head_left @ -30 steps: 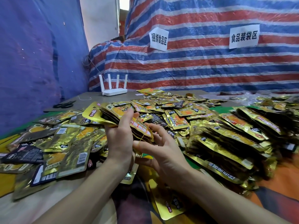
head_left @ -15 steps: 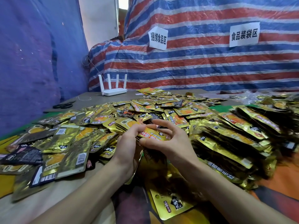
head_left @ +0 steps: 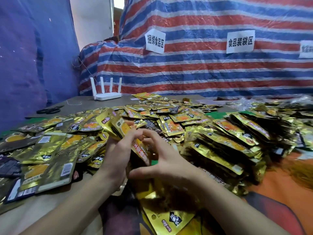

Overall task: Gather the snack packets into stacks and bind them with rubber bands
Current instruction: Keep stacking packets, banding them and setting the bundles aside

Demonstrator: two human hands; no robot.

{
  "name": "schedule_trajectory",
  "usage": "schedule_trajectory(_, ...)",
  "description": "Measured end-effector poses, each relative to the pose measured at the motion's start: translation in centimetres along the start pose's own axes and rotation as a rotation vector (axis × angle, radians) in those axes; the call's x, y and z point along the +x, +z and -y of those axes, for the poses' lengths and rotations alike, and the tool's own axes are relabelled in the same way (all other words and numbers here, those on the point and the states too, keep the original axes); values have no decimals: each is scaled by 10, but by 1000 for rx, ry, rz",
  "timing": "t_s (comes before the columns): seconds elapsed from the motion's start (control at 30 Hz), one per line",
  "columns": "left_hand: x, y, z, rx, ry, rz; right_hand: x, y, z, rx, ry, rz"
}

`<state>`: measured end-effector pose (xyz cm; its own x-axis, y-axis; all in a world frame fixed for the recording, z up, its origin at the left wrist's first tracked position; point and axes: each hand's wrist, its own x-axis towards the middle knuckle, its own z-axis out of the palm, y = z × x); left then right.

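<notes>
Gold foil snack packets [head_left: 177,119] with orange prints cover the table [head_left: 108,102]. My left hand [head_left: 116,155] grips a tilted stack of packets [head_left: 118,126] lifted above the pile, fingers curled round its lower end. My right hand [head_left: 162,160] is at the stack's right side with fingers spread and bent, its fingertips meeting the left hand's at the packets; I cannot tell whether a rubber band is between them. A few packets [head_left: 169,219] lie close to me under my forearms.
Several bound stacks [head_left: 228,143] lie in rows at the right. Loose packets [head_left: 45,153] spread to the left. A white router [head_left: 106,95] and black scissors [head_left: 49,110] sit at the table's far left. A striped tarp [head_left: 203,68] with paper signs hangs behind.
The stack has come up from low on the pile and now tilts up to the left in my left hand. My right hand has dropped to the stack's right side with fingers spread.
</notes>
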<state>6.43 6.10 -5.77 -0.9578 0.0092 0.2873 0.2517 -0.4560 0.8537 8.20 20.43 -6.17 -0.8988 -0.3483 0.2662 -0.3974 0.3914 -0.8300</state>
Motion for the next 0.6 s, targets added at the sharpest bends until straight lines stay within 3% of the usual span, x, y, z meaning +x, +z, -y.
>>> schedule_trajectory(0.2, -6, 3, -1, 204, 109, 103, 3, 12, -3, 77, -94, -19)
schedule_trajectory(0.33, -7, 10, -2, 466, 285, 111, 2, 17, 2, -155, -152, -143)
schedule_trajectory(0.47, -12, 19, -7, 270, 428, 67, -5, 11, 22, -246, -193, -261)
schedule_trajectory(0.6, -17, 25, -12, 172, 494, 53, -21, 0, 40, -334, -136, -201)
